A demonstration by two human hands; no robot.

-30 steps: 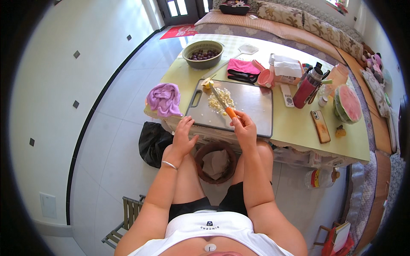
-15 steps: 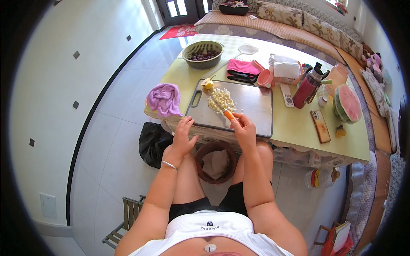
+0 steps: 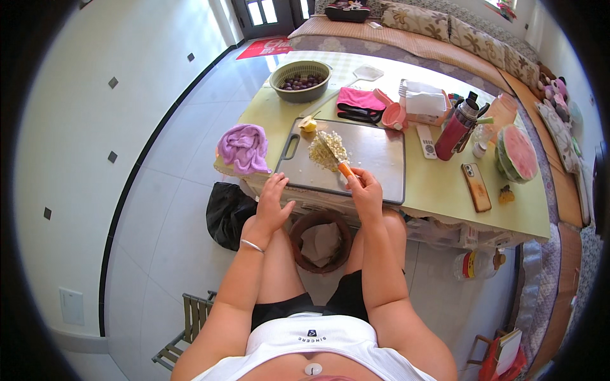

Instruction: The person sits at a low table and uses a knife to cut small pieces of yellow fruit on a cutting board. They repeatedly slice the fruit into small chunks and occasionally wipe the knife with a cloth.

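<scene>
My right hand point(image 3: 366, 190) grips the orange handle of a knife point(image 3: 345, 169). The blade points away from me and lies over a heap of finely chopped pale pieces point(image 3: 333, 145), hiding part of it. Under the heap is a grey cutting board point(image 3: 378, 159) with a dark rim and a handle slot on its left. Toward the board's far left corner sits a cut yellow fruit point(image 3: 307, 124) with a stem. My left hand point(image 3: 273, 202) holds nothing; its extended fingers rest at the board's near left corner.
Left of the board lies a purple cloth point(image 3: 244, 148). Beyond it stand a basket of dark round fruit point(image 3: 300, 82) and a pink cloth point(image 3: 359, 103). A maroon thermos point(image 3: 457, 129), phone point(image 3: 476, 187) and cut watermelon point(image 3: 518, 154) are right. Between my knees is a bin point(image 3: 321, 244).
The knife in my right hand has shifted slightly right, and its blade now shows more plainly over the chopped heap. My left hand has stayed in place.
</scene>
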